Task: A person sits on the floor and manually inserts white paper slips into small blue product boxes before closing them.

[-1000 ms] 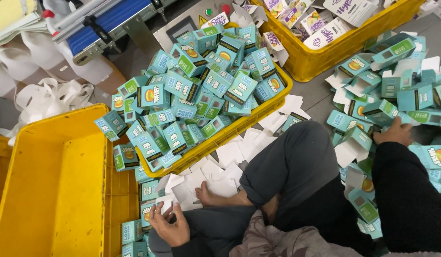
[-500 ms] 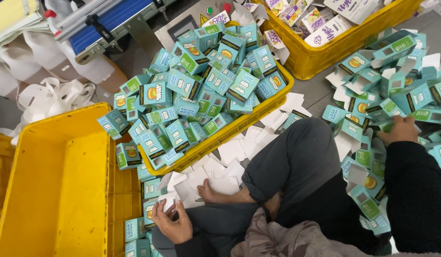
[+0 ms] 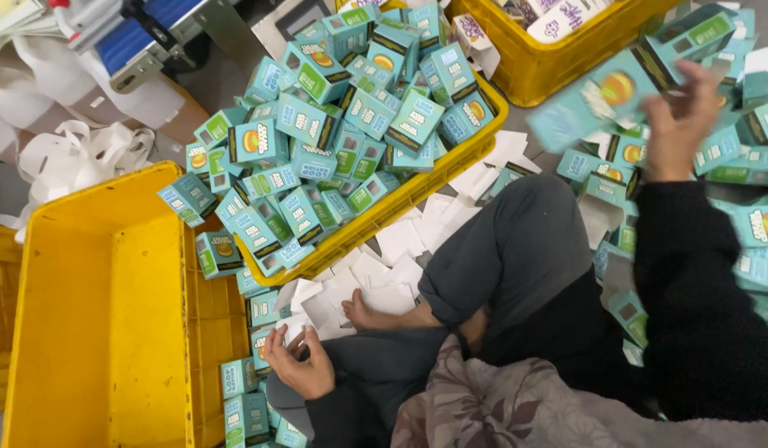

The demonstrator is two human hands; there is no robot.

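Observation:
I sit cross-legged on the floor among teal cartons. My right hand [image 3: 681, 116] is raised at the upper right and grips a teal carton [image 3: 604, 95] with an orange picture on it, blurred by motion. My left hand [image 3: 299, 365] rests palm-up on my left knee at the bottom, fingers curled and apart, holding nothing. It lies beside white paper slips [image 3: 351, 286] and a few teal cartons [image 3: 247, 390] on the floor.
A yellow crate [image 3: 376, 220] heaped with teal cartons stands ahead of me. An empty yellow crate [image 3: 94, 332] sits at the left. Another yellow crate [image 3: 550, 66] with white and purple packs is at the top. Loose teal cartons [image 3: 757, 224] cover the floor at the right.
My right hand has lifted off the pile at the right with a teal carton in it. My left hand has stayed on my knee.

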